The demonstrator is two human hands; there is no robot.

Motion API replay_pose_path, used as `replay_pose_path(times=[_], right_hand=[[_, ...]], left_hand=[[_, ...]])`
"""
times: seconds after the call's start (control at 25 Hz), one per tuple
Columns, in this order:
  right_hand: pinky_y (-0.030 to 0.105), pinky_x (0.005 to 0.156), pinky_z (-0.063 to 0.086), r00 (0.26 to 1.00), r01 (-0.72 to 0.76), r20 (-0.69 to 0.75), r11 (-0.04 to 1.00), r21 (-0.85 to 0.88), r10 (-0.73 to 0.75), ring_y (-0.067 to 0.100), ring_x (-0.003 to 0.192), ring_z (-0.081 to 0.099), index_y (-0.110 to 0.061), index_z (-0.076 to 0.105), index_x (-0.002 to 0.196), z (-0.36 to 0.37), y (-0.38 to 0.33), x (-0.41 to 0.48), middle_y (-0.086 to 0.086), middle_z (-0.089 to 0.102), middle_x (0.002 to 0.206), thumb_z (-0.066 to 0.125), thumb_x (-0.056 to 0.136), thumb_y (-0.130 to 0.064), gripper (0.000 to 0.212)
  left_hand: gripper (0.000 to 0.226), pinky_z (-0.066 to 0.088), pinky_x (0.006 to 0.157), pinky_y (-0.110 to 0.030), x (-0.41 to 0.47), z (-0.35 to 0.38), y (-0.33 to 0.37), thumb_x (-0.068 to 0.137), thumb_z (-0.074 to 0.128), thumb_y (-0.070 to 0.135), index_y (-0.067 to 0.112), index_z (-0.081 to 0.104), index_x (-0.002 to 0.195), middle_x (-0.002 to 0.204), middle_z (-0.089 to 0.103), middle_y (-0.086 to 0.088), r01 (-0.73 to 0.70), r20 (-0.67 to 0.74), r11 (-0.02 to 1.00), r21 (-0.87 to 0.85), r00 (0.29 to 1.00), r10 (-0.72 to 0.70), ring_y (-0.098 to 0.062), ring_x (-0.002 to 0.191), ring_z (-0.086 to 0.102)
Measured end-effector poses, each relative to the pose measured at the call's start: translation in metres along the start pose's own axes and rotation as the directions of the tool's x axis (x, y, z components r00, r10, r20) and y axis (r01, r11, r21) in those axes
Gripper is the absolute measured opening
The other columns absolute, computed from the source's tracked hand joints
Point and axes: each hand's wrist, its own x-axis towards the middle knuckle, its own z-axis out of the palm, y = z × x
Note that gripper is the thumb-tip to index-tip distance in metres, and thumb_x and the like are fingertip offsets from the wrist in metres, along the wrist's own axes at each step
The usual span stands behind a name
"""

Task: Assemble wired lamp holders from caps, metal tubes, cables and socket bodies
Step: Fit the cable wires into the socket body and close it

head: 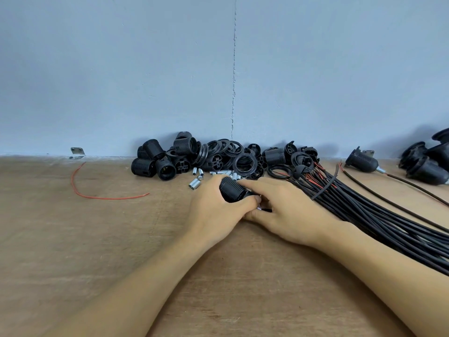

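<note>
Socket point(232, 189), a black ribbed cylinder, lies low over the desk point(97, 239) at the middle of the head view, just in front of the parts pile. The left hand point(213, 210) wraps it from the left, its fingers point(206, 184) closed around the ribbed wall, likely to keep the body from turning. The right hand point(284, 210) meets it at the near end, its fingers point(252, 184) curled shut over that end and over a small metal piece with a bit of black showing in the gap between the hands; whether that is a tube and cable end I cannot tell. Holding both hands tight together suggests a joining or twisting step at that end.

Stock sits within easy reach. Loose black sockets and rings point(218, 156) are heaped against the wall point(218, 69), with short metal tubes point(195, 183) scattered just before them. The cables point(364, 210) fan out from beside the right hand toward the right edge, bared red ends pointing at the pile. Finished holders point(362, 161) with leads lie apart at far right, kept clear of raw parts. A stray red wire point(97, 193) curls at left, well apart.
</note>
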Motion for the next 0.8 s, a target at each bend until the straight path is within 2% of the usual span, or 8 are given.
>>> replay_pose_path(times=[0.12,0.32,0.4,0.52,0.64,0.8], right_hand=[[0.037,0.086,0.048,1.0,0.002,0.012,1.0,-0.029,-0.002,0.005,0.091,0.051,-0.032,0.048,0.145,0.0,-0.003,0.001,-0.014,0.057,0.099,0.067,0.091,-0.043,0.058],[0.023,0.086,0.041,0.998,0.036,0.053,0.999,-0.022,-0.035,0.013,0.108,0.056,-0.016,0.028,0.156,0.002,-0.007,0.0,-0.001,0.065,0.122,0.071,0.09,-0.03,0.079],[0.031,0.094,0.045,0.997,0.059,0.058,0.998,0.0,-0.058,0.017,0.115,0.057,-0.016,0.03,0.154,0.003,-0.009,0.0,0.0,0.064,0.128,0.069,0.09,-0.025,0.076],[0.039,0.09,0.047,0.997,0.068,0.034,0.998,0.004,-0.068,0.019,0.111,0.059,-0.021,0.037,0.148,0.004,-0.011,-0.001,-0.001,0.065,0.122,0.066,0.089,-0.023,0.066],[0.039,0.088,0.048,0.998,0.067,0.007,0.997,0.029,-0.068,0.018,0.108,0.059,-0.022,0.038,0.145,0.007,-0.011,-0.002,-0.003,0.065,0.12,0.066,0.089,-0.024,0.062],[0.035,0.094,0.046,0.998,0.07,0.002,0.994,0.081,-0.07,0.014,0.114,0.057,-0.02,0.038,0.145,0.008,-0.01,-0.003,-0.004,0.063,0.125,0.066,0.089,-0.02,0.062]], left_hand=[[0.031,0.051,0.064,-0.029,-0.001,0.0,0.001,0.068,0.088,0.038,0.025,0.064,0.084,0.074,0.067,0.006,-0.015,0.023,1.0,0.017,1.0,0.014,-0.008,0.07,0.063],[0.034,0.054,0.069,-0.026,-0.003,-0.001,0.003,0.067,0.086,0.032,0.027,0.066,0.094,0.083,0.071,0.007,-0.051,0.061,0.996,0.07,0.997,0.047,-0.005,0.076,0.065],[0.035,0.052,0.068,-0.024,-0.003,0.0,0.004,0.066,0.086,0.03,0.027,0.066,0.095,0.084,0.071,0.009,-0.062,0.06,0.996,0.071,0.997,0.058,-0.003,0.077,0.064],[0.033,0.051,0.066,-0.022,-0.004,0.0,0.004,0.066,0.085,0.029,0.028,0.067,0.093,0.083,0.07,0.01,-0.062,0.053,0.995,0.074,0.997,0.059,-0.002,0.076,0.063],[0.031,0.051,0.065,-0.02,-0.004,0.0,0.004,0.065,0.084,0.03,0.029,0.067,0.092,0.082,0.07,0.01,-0.06,0.049,0.996,0.072,0.997,0.057,-0.001,0.075,0.063],[0.034,0.051,0.067,-0.023,-0.004,0.002,0.004,0.065,0.084,0.031,0.028,0.067,0.094,0.083,0.07,0.01,-0.071,0.041,0.995,0.064,0.997,0.069,-0.002,0.075,0.063]])
